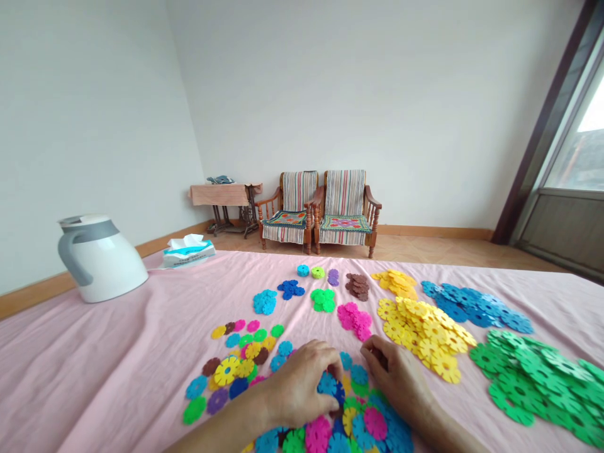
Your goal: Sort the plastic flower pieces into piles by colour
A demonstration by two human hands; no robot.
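My left hand (pixel 302 382) is over a mixed pile of flower-shaped plastic discs, its thumb and bent fingers apart. Light blue and dark blue discs (pixel 326 382) show in the gap below the fingers. My right hand (pixel 401 377) rests at the pile's right side with fingers pressed together; whatever they hold, if anything, is hidden. Just beyond its fingertips lies a group of pink discs (pixel 355 321). Loose discs in mixed colours, including a yellow disc (pixel 227 370) and a purple disc (pixel 218 401), spread left of my left hand.
Sorted by colour are yellow discs (pixel 425 330), green discs (pixel 533 377), blue discs (pixel 472 304), brown discs (pixel 357 286) and bright green discs (pixel 323 300). A white jug (pixel 108 264) and tissue pack (pixel 189 253) stand left on the pink cloth (pixel 155 352). Two chairs (pixel 346 201) stand beyond.
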